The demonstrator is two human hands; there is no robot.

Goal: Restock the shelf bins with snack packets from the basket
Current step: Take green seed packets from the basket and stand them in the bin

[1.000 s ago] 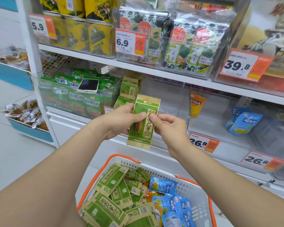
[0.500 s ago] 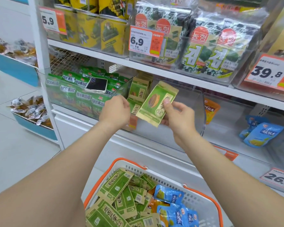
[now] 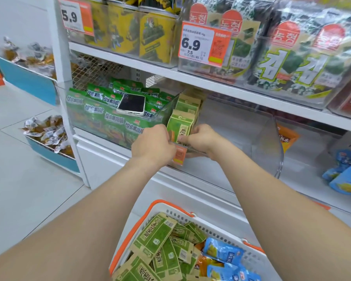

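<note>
Both hands hold the green packet (image 3: pixel 180 128) upright at the front of the clear bin (image 3: pixel 227 126): left hand (image 3: pixel 153 146) pinches its left edge, right hand (image 3: pixel 203 139) its right.

One head-worn wide-angle camera looks forward and down, close to the shelf bins (image 3: pixel 221 126). The basket (image 3: pixel 170 205) sits at the bottom edge below both forearms. No second view exists.
</note>
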